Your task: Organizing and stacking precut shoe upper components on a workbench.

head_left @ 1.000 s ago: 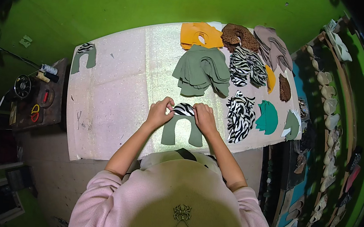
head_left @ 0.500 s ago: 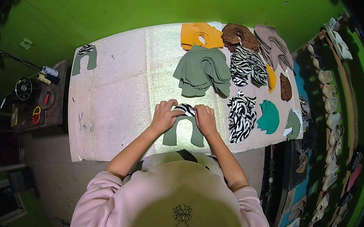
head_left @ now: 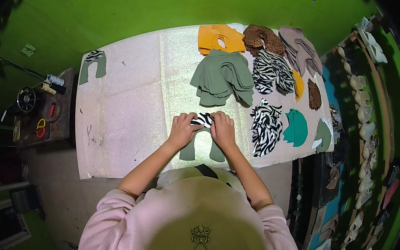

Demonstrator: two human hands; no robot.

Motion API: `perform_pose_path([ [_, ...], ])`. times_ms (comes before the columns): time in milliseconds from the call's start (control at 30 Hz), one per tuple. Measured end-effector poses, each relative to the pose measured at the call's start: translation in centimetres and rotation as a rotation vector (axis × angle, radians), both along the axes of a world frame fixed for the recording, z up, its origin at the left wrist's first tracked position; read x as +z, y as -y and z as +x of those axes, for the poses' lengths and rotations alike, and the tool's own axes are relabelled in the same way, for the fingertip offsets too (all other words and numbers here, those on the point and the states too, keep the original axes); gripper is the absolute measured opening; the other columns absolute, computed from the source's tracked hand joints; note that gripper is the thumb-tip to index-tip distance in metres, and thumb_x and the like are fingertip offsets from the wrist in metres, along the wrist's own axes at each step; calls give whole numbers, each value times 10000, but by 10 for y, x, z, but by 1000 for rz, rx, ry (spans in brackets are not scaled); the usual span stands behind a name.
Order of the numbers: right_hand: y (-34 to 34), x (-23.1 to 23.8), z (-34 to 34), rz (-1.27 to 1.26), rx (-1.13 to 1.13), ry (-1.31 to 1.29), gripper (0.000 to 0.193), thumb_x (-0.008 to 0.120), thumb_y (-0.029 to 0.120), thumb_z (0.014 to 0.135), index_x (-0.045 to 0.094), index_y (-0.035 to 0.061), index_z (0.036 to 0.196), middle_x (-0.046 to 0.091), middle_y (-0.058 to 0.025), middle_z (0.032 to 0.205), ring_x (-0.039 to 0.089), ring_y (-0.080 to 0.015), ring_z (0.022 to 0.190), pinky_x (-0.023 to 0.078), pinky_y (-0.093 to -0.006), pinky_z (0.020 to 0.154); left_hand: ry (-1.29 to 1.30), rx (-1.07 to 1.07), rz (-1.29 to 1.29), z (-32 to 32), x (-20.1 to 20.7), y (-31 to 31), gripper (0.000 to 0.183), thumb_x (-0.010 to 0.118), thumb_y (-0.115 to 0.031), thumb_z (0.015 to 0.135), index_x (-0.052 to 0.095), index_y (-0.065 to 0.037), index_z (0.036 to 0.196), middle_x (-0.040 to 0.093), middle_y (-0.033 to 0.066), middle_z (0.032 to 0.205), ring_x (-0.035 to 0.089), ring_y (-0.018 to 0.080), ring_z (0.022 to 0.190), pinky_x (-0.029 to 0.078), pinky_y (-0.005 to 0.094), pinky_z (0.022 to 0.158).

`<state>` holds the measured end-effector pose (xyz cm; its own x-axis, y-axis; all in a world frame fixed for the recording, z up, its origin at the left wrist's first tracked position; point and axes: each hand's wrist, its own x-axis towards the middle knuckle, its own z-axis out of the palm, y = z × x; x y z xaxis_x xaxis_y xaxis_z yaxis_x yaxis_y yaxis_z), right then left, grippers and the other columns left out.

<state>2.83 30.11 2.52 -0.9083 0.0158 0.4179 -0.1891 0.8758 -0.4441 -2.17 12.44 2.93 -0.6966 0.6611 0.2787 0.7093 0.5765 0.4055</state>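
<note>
Tabletop [head_left: 123, 112], middle of near edge: one green U [head_left: 188, 151], laid flat, legs toward that edge. Across its curve: one zebra strip [head_left: 202, 119], short, ends under fingers. Left hand [head_left: 181, 129]: narrow, fingers bent onto left end of strip, thumb at its near side. Right hand [head_left: 223, 129]: likewise narrow, fingers on right end, thumb at near side. Firm pinch or mere pressing: not possible to tell.

Toward near right corner: zebra pile [head_left: 266, 129], loosely heaped; teal pieces [head_left: 295, 128], just beside it; green-and-white pieces [head_left: 323, 136], at right edge.

Farther in, beyond hands and apart from them: green stack [head_left: 222, 78], fanned. To its right: zebra stack [head_left: 272, 73]; yellow piece [head_left: 298, 85], just beside; brown piece [head_left: 314, 94], spotted, near right edge.

Far left corner: one zebra-topped U [head_left: 94, 67], laid flat, well apart from the stacks. Far edge, from middle to right corner: orange stack [head_left: 209, 40], with hole; spotted stack [head_left: 265, 38]; taupe stack [head_left: 299, 47]. Past far edge: green wall [head_left: 223, 0].
</note>
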Motion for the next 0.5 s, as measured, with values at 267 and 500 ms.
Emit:
perform_pose_path([
  [267, 13, -9, 0, 30, 47, 31, 275, 594, 97, 777, 537, 88, 1046, 541, -50, 920, 519, -229, 856, 349, -360, 743, 3, 15, 14, 1, 0, -1, 255, 675, -117, 710, 733, -237, 927, 560, 10, 1072, 488, 224, 950, 346, 366, 791],
  [500, -9, -6, 10, -6, -68, 48, 300, 619, 96, 751, 551, 89, 1043, 547, -46, 949, 518, -233, 879, 347, -375, 775, 7, 21, 7, 2, 0, 0, 260, 674, -106, 706, 732, -227, 929, 564, -3, 1069, 489, 221, 964, 338, 363, 796],
])
